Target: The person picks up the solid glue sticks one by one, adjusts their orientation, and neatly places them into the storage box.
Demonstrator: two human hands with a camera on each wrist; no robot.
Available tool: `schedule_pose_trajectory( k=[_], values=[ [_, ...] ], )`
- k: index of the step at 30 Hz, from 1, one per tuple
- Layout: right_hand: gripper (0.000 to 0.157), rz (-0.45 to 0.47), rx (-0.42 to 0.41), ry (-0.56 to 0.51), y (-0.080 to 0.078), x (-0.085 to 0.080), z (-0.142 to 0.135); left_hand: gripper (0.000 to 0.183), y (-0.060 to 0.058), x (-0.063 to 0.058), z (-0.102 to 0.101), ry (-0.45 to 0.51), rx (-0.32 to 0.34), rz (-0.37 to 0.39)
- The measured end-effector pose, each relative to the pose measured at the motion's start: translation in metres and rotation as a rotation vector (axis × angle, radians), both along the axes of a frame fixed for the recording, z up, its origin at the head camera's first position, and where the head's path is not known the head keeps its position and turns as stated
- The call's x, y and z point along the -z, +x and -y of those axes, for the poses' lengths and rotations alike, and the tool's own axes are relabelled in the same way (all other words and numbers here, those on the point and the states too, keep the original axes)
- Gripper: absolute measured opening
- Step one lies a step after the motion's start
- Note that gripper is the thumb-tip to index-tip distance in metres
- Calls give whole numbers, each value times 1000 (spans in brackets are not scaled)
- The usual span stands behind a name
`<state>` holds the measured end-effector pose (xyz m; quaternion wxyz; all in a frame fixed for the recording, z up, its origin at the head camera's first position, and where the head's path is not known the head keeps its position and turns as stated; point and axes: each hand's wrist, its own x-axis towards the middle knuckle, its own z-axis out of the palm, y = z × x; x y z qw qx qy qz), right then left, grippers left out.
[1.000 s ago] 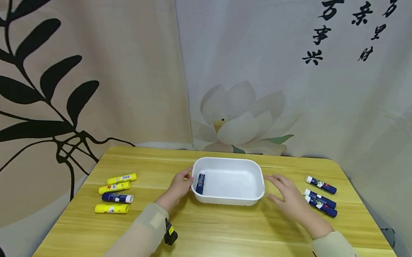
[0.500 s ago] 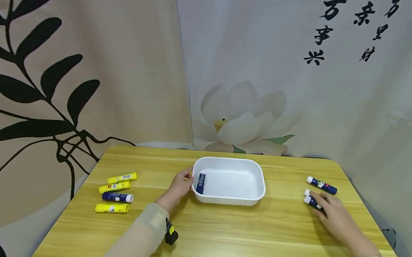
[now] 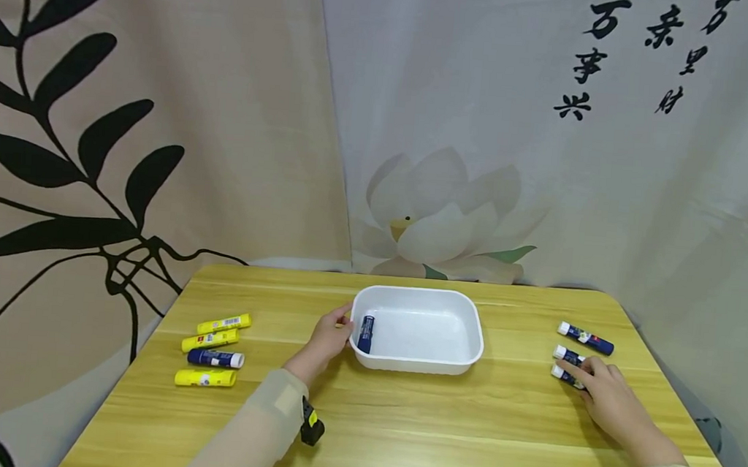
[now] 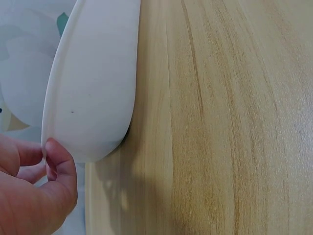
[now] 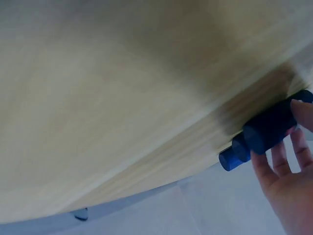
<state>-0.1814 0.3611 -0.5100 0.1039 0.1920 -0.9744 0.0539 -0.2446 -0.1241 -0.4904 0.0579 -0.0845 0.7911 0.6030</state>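
My left hand [image 3: 328, 338] pinches the left rim of a white plastic tub [image 3: 416, 365], thumb and fingertips on either side of the edge in the left wrist view. Inside the tub, along its left wall, lies one navy glue stick [image 3: 366, 334]. On the right, my right hand [image 3: 618, 405] grips the nearest of three navy glue sticks with white caps. That held glue stick [image 5: 271, 126] has the thumb on one side and fingers on the other in the right wrist view; its far end is covered by the hand. The middle glue stick [image 3: 567, 354] lies just beyond the fingers.
Farther back on the right lies another navy glue stick [image 3: 586, 338]. At the left of the wooden table [image 3: 397, 440] are three yellow glue sticks [image 3: 206, 378] and one navy glue stick [image 3: 214, 358]. A printed curtain [image 3: 256, 143] hangs behind the table's back edge.
My right hand has gone from beside the tub to the right-hand glue sticks and taken hold of the nearest, which now sits farther from the middle one. The left hand stays on the rim.
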Motion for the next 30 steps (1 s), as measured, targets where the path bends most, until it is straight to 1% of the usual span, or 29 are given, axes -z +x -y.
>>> schedule_pose_trajectory(
  k=[7,9,12,16,19,22,24,26,30],
  values=[
    [67,82,14,58,1,-3,1,47,-1,1,2,2,0,-4],
    [68,92,19,58,1,-4,3,47,-1,1,1,3,1,-3],
    [73,75,9,34,1,-7,6,47,-1,1,1,1,4,-1],
    [79,11,-26,-32,-2,-13,13,47,-2,2,0,1,1,4],
    [79,7,-26,-132,-4,-19,19,47,-2,3,1,0,2,11],
    [75,57,16,-275,-6,-26,28,47,-2,2,1,-3,7,12],
    [71,119,64,-382,-6,-31,35,47,-2,2,1,-1,8,11],
    [70,201,122,-480,-7,-36,41,47,-2,2,1,1,7,10],
    [73,388,236,-690,-8,-41,47,47,-2,1,0,6,2,3]
  ],
)
